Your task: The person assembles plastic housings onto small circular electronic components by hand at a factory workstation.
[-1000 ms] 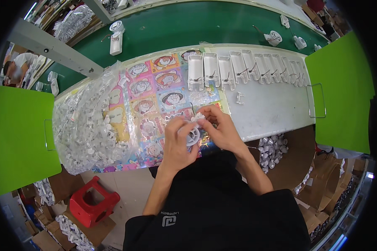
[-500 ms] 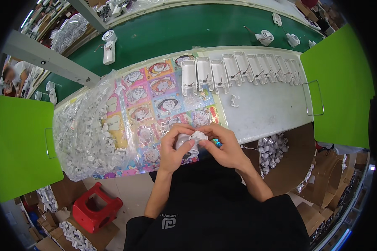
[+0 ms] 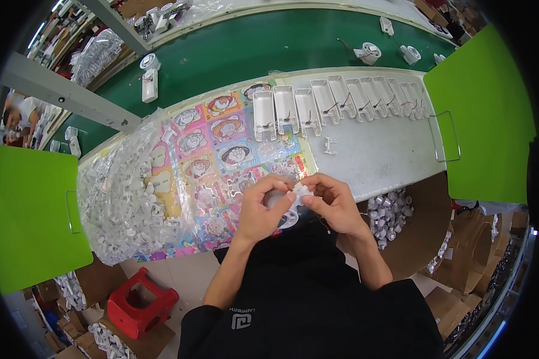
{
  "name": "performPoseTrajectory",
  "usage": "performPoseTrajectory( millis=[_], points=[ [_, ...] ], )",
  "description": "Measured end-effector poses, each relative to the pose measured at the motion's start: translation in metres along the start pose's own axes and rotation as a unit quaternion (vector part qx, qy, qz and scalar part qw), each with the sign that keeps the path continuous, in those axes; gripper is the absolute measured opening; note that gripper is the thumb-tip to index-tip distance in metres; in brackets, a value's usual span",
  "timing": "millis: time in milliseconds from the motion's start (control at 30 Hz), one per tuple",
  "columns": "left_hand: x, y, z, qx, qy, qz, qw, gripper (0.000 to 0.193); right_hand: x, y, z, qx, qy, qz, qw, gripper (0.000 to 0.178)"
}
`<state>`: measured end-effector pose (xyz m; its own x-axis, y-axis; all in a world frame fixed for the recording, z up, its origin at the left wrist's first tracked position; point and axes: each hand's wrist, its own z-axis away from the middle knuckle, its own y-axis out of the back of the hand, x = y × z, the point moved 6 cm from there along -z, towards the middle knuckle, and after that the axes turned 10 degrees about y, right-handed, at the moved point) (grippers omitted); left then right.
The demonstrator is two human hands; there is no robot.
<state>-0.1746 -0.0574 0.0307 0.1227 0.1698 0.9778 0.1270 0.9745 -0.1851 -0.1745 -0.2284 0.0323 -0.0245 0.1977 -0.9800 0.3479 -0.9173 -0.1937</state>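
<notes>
Between my hands, just off the table's front edge, is a round white plastic part (image 3: 290,219) with a small white bracket-like piece (image 3: 301,190) at its top. My left hand (image 3: 265,206) wraps the round part from the left, thumb pressed near the small piece. My right hand (image 3: 332,203) pinches the small piece from the right with thumb and fingers. My fingers hide much of both parts, and I cannot tell whether they are joined. A thin dark wire hangs below my right hand. Another small white bracket (image 3: 330,145) lies on the table beyond my hands.
Several long white housings (image 3: 284,110) with wires stand in a row at the back right. A plastic bag of small white parts (image 3: 126,203) covers the left side. Behind runs a green conveyor belt (image 3: 221,54). Green panels (image 3: 479,119) flank the table; a red stool (image 3: 141,305) stands lower left.
Both hands have shifted slightly right with the white parts. The round part has turned, so its open underside shows more. A wire now shows below my right hand.
</notes>
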Motion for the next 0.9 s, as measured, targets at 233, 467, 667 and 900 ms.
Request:
performPoseTrajectory(
  millis=[233, 467, 667, 900],
  points=[
    [0.048, 0.043, -0.078, 0.106, -0.182, -0.457, 0.864, 0.036, -0.006, 0.044, -0.017, 0.017, 0.009, 0.228, 0.973, 0.023],
    [0.047, 0.045, -0.12, 0.072, -0.233, -0.638, 0.73, 0.02, -0.039, 0.019, -0.034, 0.102, 0.261, 0.521, 0.806, 0.016],
    [0.041, 0.06, -0.087, -0.005, -0.181, -0.627, 0.758, 0.016, -0.056, -0.009, 0.006, 0.054, 0.218, 0.61, 0.76, 0.044],
    [0.039, 0.068, -0.062, 0.03, -0.019, -0.55, 0.834, 0.054, -0.036, -0.004, 0.013, -0.007, 0.133, 0.537, 0.833, 0.05]
  ],
)
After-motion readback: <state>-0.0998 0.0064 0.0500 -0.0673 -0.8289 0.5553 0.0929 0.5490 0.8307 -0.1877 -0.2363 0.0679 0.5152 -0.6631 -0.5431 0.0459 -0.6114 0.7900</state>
